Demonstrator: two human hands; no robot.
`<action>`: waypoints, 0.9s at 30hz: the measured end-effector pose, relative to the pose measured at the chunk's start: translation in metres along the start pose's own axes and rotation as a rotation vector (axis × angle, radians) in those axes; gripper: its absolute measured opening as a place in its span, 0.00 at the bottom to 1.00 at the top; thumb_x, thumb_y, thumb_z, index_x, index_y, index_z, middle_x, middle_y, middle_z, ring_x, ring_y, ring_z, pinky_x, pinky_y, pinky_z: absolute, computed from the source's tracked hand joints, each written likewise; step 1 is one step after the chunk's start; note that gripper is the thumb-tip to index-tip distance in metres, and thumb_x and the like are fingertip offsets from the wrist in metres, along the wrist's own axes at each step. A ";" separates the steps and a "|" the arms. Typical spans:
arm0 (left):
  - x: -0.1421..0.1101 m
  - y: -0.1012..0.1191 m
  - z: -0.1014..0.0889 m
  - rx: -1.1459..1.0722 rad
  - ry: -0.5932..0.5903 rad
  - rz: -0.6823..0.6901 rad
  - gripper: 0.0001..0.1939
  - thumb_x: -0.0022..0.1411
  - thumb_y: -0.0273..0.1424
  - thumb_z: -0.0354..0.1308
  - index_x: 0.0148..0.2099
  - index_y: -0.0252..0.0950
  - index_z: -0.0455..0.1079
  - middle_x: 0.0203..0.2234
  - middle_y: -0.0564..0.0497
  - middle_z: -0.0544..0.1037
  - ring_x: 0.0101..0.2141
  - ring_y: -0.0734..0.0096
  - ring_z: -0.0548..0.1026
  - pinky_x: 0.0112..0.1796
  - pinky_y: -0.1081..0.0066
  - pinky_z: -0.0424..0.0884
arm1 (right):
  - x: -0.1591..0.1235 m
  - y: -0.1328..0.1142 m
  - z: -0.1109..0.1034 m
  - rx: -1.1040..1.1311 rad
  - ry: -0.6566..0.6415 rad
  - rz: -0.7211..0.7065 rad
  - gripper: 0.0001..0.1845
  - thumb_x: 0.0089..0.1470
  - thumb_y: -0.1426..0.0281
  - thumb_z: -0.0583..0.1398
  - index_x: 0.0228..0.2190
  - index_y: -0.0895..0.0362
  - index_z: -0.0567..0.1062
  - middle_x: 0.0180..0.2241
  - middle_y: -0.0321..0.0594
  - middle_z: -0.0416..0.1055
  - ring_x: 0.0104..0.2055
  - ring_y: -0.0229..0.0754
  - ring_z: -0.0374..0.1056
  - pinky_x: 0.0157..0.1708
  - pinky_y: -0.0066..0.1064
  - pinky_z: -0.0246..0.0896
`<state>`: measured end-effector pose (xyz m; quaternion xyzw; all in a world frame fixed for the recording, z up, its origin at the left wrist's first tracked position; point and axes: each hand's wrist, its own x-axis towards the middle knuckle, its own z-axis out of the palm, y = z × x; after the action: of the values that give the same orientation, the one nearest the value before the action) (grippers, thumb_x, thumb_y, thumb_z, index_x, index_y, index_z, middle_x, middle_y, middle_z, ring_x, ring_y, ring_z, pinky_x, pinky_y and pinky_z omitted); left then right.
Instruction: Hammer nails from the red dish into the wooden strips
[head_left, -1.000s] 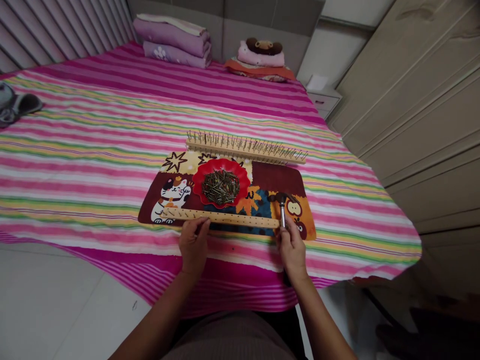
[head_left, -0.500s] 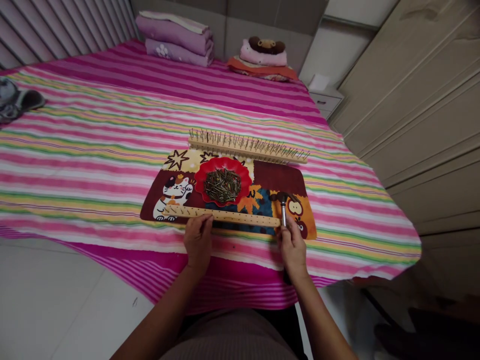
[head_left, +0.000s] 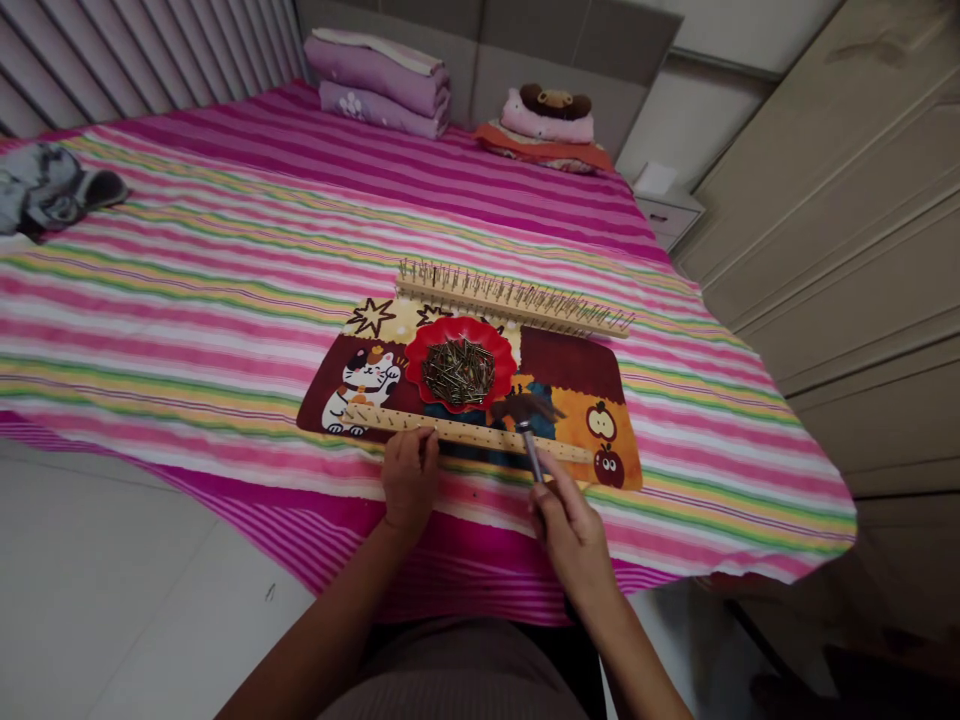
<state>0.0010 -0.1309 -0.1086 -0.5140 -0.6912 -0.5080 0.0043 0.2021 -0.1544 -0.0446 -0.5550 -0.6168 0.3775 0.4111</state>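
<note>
A hammer [head_left: 529,437] is gripped by its handle in my right hand [head_left: 574,535], its dark, blurred head over the wooden strip [head_left: 480,434]. The strip lies along the near side of a patterned mat [head_left: 570,360]; several nails stand in its left end, and rows of small holes run along the rest. My left hand [head_left: 410,480] is closed in a pinch at the strip's near edge, left of the hammer; whatever is between the fingertips is too small to make out. Just beyond the strip, a red scalloped bowl [head_left: 417,372] holds a heap of nails [head_left: 459,370].
Behind the bowl lies a second wooden strip [head_left: 517,302] bristling with nails. Everything rests on a bed with a striped cover [head_left: 225,320]. Folded purple bedding [head_left: 382,85] and a pink-and-orange stack [head_left: 547,125] are at the far end; grey cloth [head_left: 60,190] lies at left.
My right hand has swung the hammer left, from the strip's right end to above its middle. My left hand keeps its pinch at the strip. The whole view has shifted slightly.
</note>
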 end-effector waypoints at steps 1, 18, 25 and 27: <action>0.000 0.000 0.000 0.009 0.003 0.004 0.10 0.64 0.35 0.50 0.36 0.37 0.69 0.30 0.48 0.75 0.34 0.66 0.71 0.41 0.64 0.66 | -0.004 -0.008 0.004 0.013 -0.089 -0.015 0.24 0.58 0.63 0.53 0.54 0.54 0.70 0.21 0.31 0.68 0.19 0.33 0.59 0.19 0.24 0.59; 0.000 -0.001 0.002 0.043 0.023 0.013 0.10 0.63 0.34 0.51 0.32 0.37 0.69 0.26 0.48 0.74 0.31 0.67 0.70 0.36 0.66 0.66 | 0.003 -0.034 0.031 -0.169 -0.287 -0.285 0.25 0.60 0.73 0.51 0.59 0.53 0.65 0.54 0.41 0.70 0.54 0.42 0.67 0.53 0.37 0.65; 0.001 0.000 0.001 0.046 0.009 0.011 0.09 0.63 0.33 0.51 0.33 0.37 0.69 0.26 0.49 0.74 0.31 0.66 0.70 0.36 0.66 0.65 | 0.006 -0.052 0.025 -0.214 -0.313 -0.366 0.26 0.61 0.73 0.51 0.60 0.50 0.62 0.55 0.38 0.68 0.55 0.41 0.66 0.54 0.37 0.64; 0.001 0.001 0.001 0.042 0.005 0.019 0.08 0.63 0.32 0.51 0.34 0.37 0.69 0.27 0.48 0.74 0.32 0.66 0.70 0.37 0.66 0.66 | 0.006 -0.061 0.023 -0.214 -0.270 -0.388 0.27 0.61 0.73 0.51 0.61 0.49 0.61 0.56 0.38 0.68 0.56 0.41 0.66 0.54 0.38 0.65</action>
<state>0.0012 -0.1296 -0.1080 -0.5190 -0.6968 -0.4946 0.0219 0.1579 -0.1550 0.0032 -0.4113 -0.7973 0.2950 0.3289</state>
